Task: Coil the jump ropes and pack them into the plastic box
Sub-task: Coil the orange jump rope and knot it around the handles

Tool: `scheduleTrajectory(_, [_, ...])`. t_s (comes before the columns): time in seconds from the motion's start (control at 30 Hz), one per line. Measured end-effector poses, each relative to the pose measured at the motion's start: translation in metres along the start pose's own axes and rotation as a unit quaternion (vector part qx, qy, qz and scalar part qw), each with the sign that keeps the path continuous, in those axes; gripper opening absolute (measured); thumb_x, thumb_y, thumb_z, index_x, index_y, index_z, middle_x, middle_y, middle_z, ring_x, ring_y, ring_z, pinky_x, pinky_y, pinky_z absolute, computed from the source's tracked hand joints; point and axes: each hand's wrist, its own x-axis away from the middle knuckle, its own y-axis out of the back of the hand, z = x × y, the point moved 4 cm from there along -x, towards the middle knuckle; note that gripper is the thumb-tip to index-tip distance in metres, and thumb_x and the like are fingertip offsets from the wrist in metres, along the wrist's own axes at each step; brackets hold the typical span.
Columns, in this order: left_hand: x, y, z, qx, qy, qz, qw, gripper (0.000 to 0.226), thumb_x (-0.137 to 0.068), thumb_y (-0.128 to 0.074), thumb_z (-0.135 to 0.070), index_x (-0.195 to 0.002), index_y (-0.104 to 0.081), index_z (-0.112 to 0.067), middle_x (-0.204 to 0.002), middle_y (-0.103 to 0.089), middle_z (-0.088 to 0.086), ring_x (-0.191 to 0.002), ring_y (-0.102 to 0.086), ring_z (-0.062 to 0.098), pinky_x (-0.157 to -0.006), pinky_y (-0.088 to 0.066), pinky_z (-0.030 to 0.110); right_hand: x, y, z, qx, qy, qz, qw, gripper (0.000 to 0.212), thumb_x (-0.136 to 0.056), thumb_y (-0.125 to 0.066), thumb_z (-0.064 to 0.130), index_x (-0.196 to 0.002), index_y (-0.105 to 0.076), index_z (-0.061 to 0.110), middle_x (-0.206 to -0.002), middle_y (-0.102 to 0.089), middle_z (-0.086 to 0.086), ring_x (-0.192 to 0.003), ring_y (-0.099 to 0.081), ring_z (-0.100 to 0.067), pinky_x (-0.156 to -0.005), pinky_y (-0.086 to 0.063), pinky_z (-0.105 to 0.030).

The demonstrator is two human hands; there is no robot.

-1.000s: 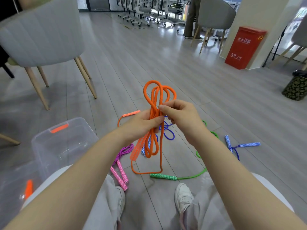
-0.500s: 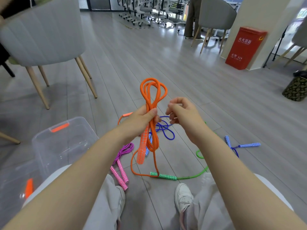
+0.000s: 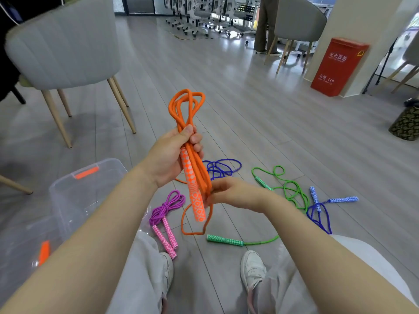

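My left hand (image 3: 173, 154) grips the orange jump rope (image 3: 184, 105) as an upright bundle of loops, with its patterned orange handle (image 3: 194, 193) hanging below the fist. Lower down, my right hand (image 3: 233, 193) pinches the bottom of the orange strands beside that handle. A loose orange loop trails to the floor. On the floor lie a coiled purple rope with pink handles (image 3: 166, 209), a blue rope (image 3: 221, 167), a green rope (image 3: 288, 189) and a second blue rope (image 3: 318, 211). The clear plastic box (image 3: 68, 191) with orange latches stands at the left.
A grey chair (image 3: 65, 41) stands at the far left, another grey chair (image 3: 299, 21) at the back. A red box (image 3: 337, 66) leans by a pillar on the right, a patterned bag (image 3: 404, 125) beyond it. My legs and white shoes (image 3: 252, 268) fill the bottom.
My left hand has lifted the orange bundle higher and tilted it. My right hand has dropped from the top of the bundle to its lower end by the handle.
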Motion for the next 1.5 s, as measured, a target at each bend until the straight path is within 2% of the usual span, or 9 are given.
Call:
scheduleTrajectory(0.07, [-0.001, 0.008, -0.005, -0.024, -0.009, -0.027, 0.999, 0.015, -0.102, -0.039, -0.019, -0.090, -0.047, -0.018, -0.066, -0.048, -0.006, -0.057, -0.049, 0.009, -0.060, -0.050, 0.024, 0.004, 0.010, 0.000, 0.022, -0.019, -0.010, 1.000, 0.013, -0.084, -0.066, 0.010, -0.093, -0.071, 0.017, -0.084, -0.071, 0.012, -0.085, -0.064, 0.002, -0.086, -0.045, -0.014])
scheduleTrajectory(0.37, [-0.010, 0.063, -0.019, -0.219, -0.067, -0.188, 0.955, 0.019, -0.103, -0.040, -0.018, -0.085, -0.046, -0.022, -0.070, -0.048, -0.004, -0.056, -0.046, 0.009, -0.055, -0.040, 0.025, 0.048, 0.078, -0.014, 0.069, -0.068, -0.070, 0.993, 0.010, -0.089, -0.065, 0.017, -0.092, -0.071, 0.010, -0.074, -0.067, 0.002, -0.074, -0.061, -0.008, -0.081, -0.045, -0.026])
scheduleTrajectory(0.6, [-0.014, 0.068, -0.019, -0.364, -0.083, -0.222, 0.901, 0.022, -0.101, -0.040, -0.020, -0.080, -0.046, -0.021, -0.071, -0.050, -0.001, -0.058, -0.047, 0.015, -0.055, -0.043, 0.029, 0.092, 0.123, -0.022, 0.027, -0.071, -0.183, 0.980, 0.010, -0.091, -0.063, 0.013, -0.092, -0.071, 0.006, -0.071, -0.060, -0.003, -0.071, -0.055, -0.015, -0.077, -0.047, -0.030])
scheduleTrajectory(0.73, [-0.014, 0.049, -0.004, -0.350, -0.047, -0.182, 0.918, 0.018, -0.101, -0.042, -0.020, -0.086, -0.051, -0.019, -0.075, -0.057, -0.003, -0.058, -0.050, 0.011, -0.054, -0.045, 0.029, 0.084, 0.119, -0.001, -0.031, 0.031, -0.278, 0.960, 0.012, -0.092, -0.063, 0.014, -0.096, -0.070, 0.006, -0.070, -0.056, -0.001, -0.066, -0.051, -0.012, -0.072, -0.048, -0.033])
scheduleTrajectory(0.97, [-0.002, 0.003, 0.018, -0.293, 0.009, -0.047, 0.955, 0.015, -0.103, -0.040, -0.020, -0.101, -0.055, -0.019, -0.086, -0.073, -0.004, -0.072, -0.066, 0.007, -0.058, -0.053, 0.025, 0.048, 0.073, 0.039, -0.063, 0.137, -0.290, 0.945, 0.003, -0.089, -0.067, 0.015, -0.090, -0.071, 0.014, -0.064, -0.059, 0.002, -0.057, -0.052, -0.004, -0.053, -0.040, -0.016])
scheduleTrajectory(1.07, [0.001, -0.009, 0.027, -0.242, 0.049, -0.003, 0.969, 0.018, -0.103, -0.041, -0.019, -0.100, -0.058, -0.014, -0.081, -0.075, 0.000, -0.079, -0.071, 0.014, -0.066, -0.058, 0.025, 0.038, 0.057, 0.046, -0.045, 0.148, -0.276, 0.949, 0.003, -0.087, -0.069, 0.014, -0.088, -0.071, 0.011, -0.073, -0.070, -0.006, -0.065, -0.062, -0.008, -0.060, -0.050, -0.021])
scheduleTrajectory(1.13, [0.002, -0.013, 0.030, -0.233, 0.058, 0.016, 0.971, 0.020, -0.103, -0.041, -0.018, -0.098, -0.059, -0.012, -0.077, -0.074, 0.002, -0.078, -0.071, 0.018, -0.070, -0.059, 0.028, 0.031, 0.052, 0.044, -0.025, 0.150, -0.265, 0.952, 0.002, -0.087, -0.070, 0.013, -0.086, -0.071, 0.012, -0.079, -0.074, -0.010, -0.075, -0.070, -0.017, -0.078, -0.058, -0.037])
scheduleTrajectory(1.33, [0.002, -0.008, 0.034, -0.265, 0.081, 0.056, 0.959, 0.019, -0.102, -0.044, -0.021, -0.109, -0.056, -0.010, -0.073, -0.058, 0.001, -0.075, -0.060, 0.019, -0.085, -0.052, 0.041, 0.028, 0.052, 0.037, 0.066, 0.129, -0.321, 0.936, 0.005, -0.087, -0.068, 0.021, -0.086, -0.071, 0.016, -0.078, -0.071, -0.008, -0.077, -0.066, -0.026, -0.077, -0.054, -0.046])
scheduleTrajectory(1.5, [0.006, -0.005, 0.039, -0.401, 0.094, 0.113, 0.904, 0.015, -0.100, -0.048, -0.024, -0.107, -0.061, -0.025, -0.081, -0.056, -0.002, -0.082, -0.054, 0.014, -0.093, -0.050, 0.043, 0.029, 0.050, 0.032, 0.104, 0.112, -0.317, 0.936, 0.018, -0.081, -0.074, 0.025, -0.082, -0.057, 0.022, -0.066, -0.065, 0.003, -0.059, -0.058, -0.013, -0.059, -0.048, -0.024])
